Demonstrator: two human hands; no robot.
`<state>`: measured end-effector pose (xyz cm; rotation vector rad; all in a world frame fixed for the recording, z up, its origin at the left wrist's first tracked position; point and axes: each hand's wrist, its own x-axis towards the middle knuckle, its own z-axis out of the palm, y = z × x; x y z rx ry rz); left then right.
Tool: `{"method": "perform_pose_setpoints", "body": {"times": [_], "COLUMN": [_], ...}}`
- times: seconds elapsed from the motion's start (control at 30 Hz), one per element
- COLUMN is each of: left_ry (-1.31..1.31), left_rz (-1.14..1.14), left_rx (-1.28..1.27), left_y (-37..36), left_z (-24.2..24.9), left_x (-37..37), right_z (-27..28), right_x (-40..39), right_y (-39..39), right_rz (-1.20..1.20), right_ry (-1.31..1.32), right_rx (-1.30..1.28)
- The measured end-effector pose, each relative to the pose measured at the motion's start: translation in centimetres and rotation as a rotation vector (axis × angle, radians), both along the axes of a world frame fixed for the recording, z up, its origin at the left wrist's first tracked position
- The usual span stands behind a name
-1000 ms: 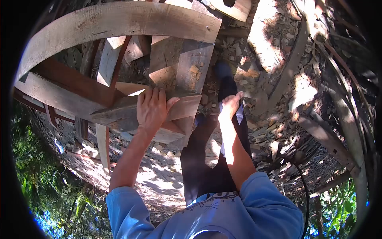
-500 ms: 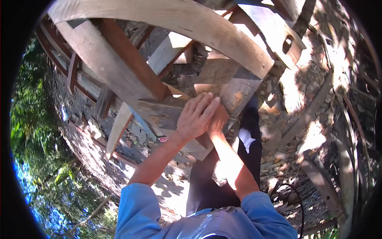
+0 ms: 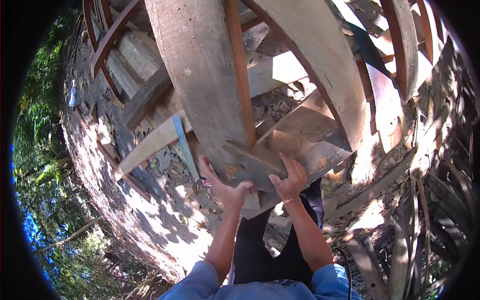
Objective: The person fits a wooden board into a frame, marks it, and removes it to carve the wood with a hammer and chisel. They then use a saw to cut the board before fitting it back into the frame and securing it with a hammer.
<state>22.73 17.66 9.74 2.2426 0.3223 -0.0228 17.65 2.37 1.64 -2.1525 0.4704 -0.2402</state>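
A short grey wooden block (image 3: pixel 250 167) with a splintered patch lies at the near end of a wide upright timber (image 3: pixel 192 65). My left hand (image 3: pixel 225 190) is against the block's left side, thumb and fingers spread apart. On the right side, my right hand (image 3: pixel 291 179) has its fingers at the block's edge and its thumb apart from them. Both palms face inward, and the block's middle shows between them. Under the block, a flat board (image 3: pixel 320 155) reaches to the right.
Curved planks (image 3: pixel 320 60) rise ahead and to the right. A blue strip (image 3: pixel 185 149) leans beside a pale board (image 3: pixel 150 142) at the left. Leaf litter and loose timber (image 3: pixel 367 265) cover the ground at the right; greenery is at far left.
My hands, stacked together on the wood before, have separated to either side of the block. The view has shifted, so the wide timber now stands nearer the middle.
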Motion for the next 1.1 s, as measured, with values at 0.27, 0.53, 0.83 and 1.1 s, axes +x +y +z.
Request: {"method": "perform_pose_setpoints", "body": {"times": [0.27,0.53,0.83,1.1], "left_ry": [-0.041,-0.049,0.006,-0.118], "left_rz": [0.008,0.025,0.036,0.159], "left_rx": [0.155,0.102,0.121,0.023], "left_y": [0.0,-0.5,-0.8,-2.0], "left_z": [-2.6,-2.2,-1.0,-0.8], "left_x": [-0.7,-0.5,-0.2,-1.3], "right_z": [0.0,-0.3,0.6,0.2], "right_x": [0.3,0.4,0.7,1.1], "right_y": [-1.3,-1.4,-2.4,-3.2], "right_rz": [0.191,0.197,0.26,0.315], "right_ry": [0.099,0.09,0.131,0.223], "right_rx": [0.206,0.197,0.263,0.359]}}
